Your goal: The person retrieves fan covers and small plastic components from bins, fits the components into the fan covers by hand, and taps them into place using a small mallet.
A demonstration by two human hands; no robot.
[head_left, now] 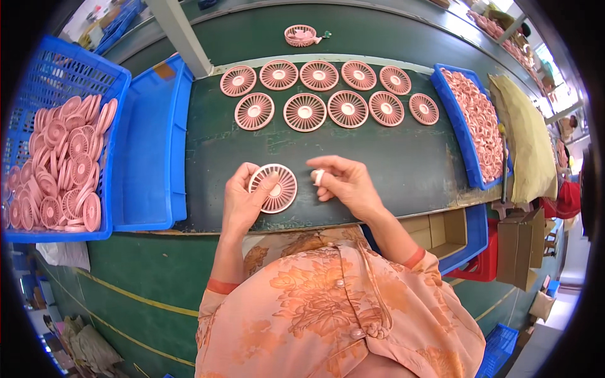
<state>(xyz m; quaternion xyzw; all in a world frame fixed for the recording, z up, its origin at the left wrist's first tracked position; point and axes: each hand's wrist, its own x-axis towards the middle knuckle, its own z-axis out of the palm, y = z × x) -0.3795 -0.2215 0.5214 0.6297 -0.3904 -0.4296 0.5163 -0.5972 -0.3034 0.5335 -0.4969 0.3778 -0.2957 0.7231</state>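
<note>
My left hand [242, 198] holds a round pink fan grille [275, 188] tilted up just above the dark green table [391, 164], thumb across its face. My right hand [343, 183] pinches a small white and pink part [318, 177] beside the grille, a short gap apart from it. Farther back, two rows of several pink grilles [305, 112] lie flat on the table. One more pink grille piece [300, 35] sits alone beyond them.
A blue mesh basket [94, 69] at the left holds many pink grilles. An empty blue tray [151, 145] lies beside it. At the right a blue tray [454, 120] is full of small pink parts, next to a yellowish bag [526, 138]. Cardboard boxes [441, 230] stand lower right.
</note>
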